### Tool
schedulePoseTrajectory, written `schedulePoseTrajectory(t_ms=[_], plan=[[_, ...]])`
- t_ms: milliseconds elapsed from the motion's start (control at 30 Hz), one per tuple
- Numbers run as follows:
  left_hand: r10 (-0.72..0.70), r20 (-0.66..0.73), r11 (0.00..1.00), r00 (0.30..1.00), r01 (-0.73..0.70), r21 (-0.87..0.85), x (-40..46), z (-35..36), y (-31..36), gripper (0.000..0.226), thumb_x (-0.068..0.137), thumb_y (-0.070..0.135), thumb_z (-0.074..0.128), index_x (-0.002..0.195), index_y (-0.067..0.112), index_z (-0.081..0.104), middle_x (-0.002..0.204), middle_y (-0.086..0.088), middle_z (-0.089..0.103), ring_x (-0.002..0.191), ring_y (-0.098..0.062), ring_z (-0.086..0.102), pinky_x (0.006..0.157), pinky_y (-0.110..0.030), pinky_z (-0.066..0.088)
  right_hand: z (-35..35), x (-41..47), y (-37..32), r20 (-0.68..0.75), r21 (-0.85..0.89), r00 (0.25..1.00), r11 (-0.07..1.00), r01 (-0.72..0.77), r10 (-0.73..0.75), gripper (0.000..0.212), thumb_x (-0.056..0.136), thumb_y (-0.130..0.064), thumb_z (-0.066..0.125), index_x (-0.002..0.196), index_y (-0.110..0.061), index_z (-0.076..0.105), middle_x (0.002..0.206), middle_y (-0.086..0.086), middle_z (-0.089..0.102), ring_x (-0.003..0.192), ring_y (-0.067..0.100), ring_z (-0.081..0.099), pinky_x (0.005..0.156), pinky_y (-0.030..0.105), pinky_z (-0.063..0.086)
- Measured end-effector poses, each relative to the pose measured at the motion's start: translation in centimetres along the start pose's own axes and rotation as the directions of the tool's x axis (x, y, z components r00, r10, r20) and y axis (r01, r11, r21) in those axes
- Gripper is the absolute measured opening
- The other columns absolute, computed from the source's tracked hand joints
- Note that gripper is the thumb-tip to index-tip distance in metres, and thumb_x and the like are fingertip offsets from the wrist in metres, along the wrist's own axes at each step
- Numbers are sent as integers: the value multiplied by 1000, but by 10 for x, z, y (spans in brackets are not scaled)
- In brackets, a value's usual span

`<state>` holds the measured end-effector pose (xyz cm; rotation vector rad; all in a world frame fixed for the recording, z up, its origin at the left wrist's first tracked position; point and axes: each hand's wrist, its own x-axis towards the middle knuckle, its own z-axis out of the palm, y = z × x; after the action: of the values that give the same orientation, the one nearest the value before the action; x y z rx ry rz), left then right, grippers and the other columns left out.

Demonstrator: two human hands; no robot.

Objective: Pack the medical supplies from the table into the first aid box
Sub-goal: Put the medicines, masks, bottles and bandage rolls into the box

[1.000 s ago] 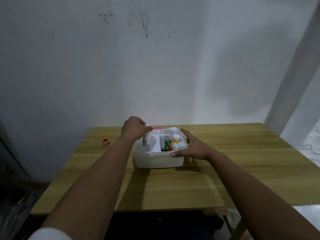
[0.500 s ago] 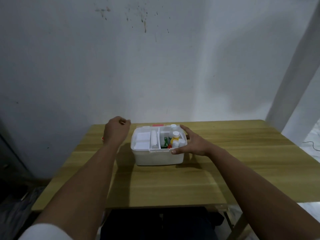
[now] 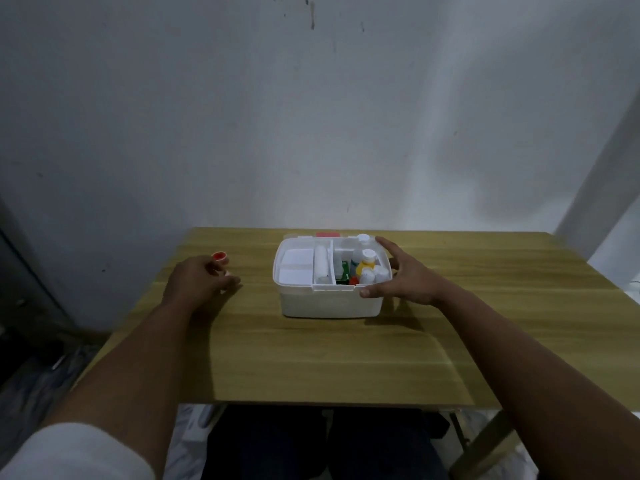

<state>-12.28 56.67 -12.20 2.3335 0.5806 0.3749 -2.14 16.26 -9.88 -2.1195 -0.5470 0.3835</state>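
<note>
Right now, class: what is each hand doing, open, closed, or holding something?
Left hand: fingers curled at the small red roll; a grip cannot be told.
Right hand: open, spread against the first aid box.

worktop (image 3: pixel 346 358): wooden, against a white wall | first aid box (image 3: pixel 329 303): open, white, bottles and packets inside | right hand (image 3: pixel 403 282): spread against box's right rim | left hand (image 3: pixel 197 282): fingers curled beside red-topped tape roll (image 3: pixel 220 257)
</note>
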Motion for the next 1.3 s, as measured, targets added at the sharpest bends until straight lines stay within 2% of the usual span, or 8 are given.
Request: schedulePoseTrajectory(t_ms=[167, 267, 400, 500, 633, 800, 1100, 1300], plan=[[85, -60, 977, 995, -72, 200, 14, -1, -1, 44, 71, 42, 88, 105, 20, 69, 103, -2, 67, 89, -21, 61, 72, -36, 49, 0, 0, 1, -8, -1, 1000, 1000, 0, 0, 145, 44, -61, 96, 161, -40, 14, 153, -6, 46, 132, 15, 49, 102, 37, 52], [88, -40, 974, 995, -77, 214, 28, 0, -12, 63, 69, 48, 86, 124, 26, 63, 125, -5, 61, 105, -26, 61, 84, -44, 54, 0, 1, 1, 5, 20, 1000, 1000, 3, -3, 145, 44, -59, 98, 161, -40, 14, 152, -6, 47, 130, 14, 52, 104, 39, 53], [-3, 152, 995, 988, 18, -96, 45, 2, -32, 86, 61, 38, 94, 137, 31, 55, 132, 3, 63, 114, -21, 63, 95, -50, 54, 0, 0, 0, 8, 20, 1000, 1000, 7, -7, 143, 45, -60, 97, 161, -41, 15, 151, -6, 49, 132, 19, 53, 105, 46, 53], [23, 173, 985, 985, 7, -173, 51, 4, -35, 67, 63, 29, 93, 124, 26, 67, 120, 2, 70, 109, -20, 67, 96, -48, 54, 0, -1, 1, 6, 12, 1000, 1000, 11, -11, 143, 45, -61, 96, 161, -40, 15, 152, -7, 48, 133, 18, 52, 106, 45, 52], [93, 74, 993, 993, -98, 69, 38, 3, -18, 43, 76, 28, 87, 115, 21, 72, 110, 1, 68, 99, -20, 65, 83, -37, 53, 0, -1, 0, 3, 11, 1000, 1000, 14, -15, 143, 46, -60, 96, 161, -39, 15, 150, -9, 49, 130, 15, 51, 102, 36, 52], [128, 18, 987, 992, -130, 91, 22, 8, -15, 44, 67, 38, 92, 102, 23, 70, 107, -1, 62, 94, -22, 63, 80, -39, 53, 1, -4, -3, -9, 14, 1000, 1000, 16, -16, 145, 43, -64, 94, 161, -38, 16, 153, -5, 46, 134, 20, 47, 105, 44, 51], [173, -3, 977, 985, -171, 125, -8, 16, -2, 46, 66, 38, 91, 100, 20, 66, 109, 1, 55, 91, -19, 61, 76, -37, 53, 4, -10, -7, -28, 34, 1000, 999, 2, -1, 148, 41, -62, 97, 161, -39, 15, 155, -4, 44, 135, 21, 48, 104, 41, 52], [152, 41, 982, 988, -155, 109, -14, 14, -2, 58, 69, 41, 89, 118, 23, 66, 113, 1, 68, 96, -16, 64, 83, -40, 56, 5, -8, -16, 9, 30, 1000, 999, -13, 13, 149, 52, -47, 99, 164, -27, 3, 159, -4, 39, 134, 15, 48, 105, 32, 46]])
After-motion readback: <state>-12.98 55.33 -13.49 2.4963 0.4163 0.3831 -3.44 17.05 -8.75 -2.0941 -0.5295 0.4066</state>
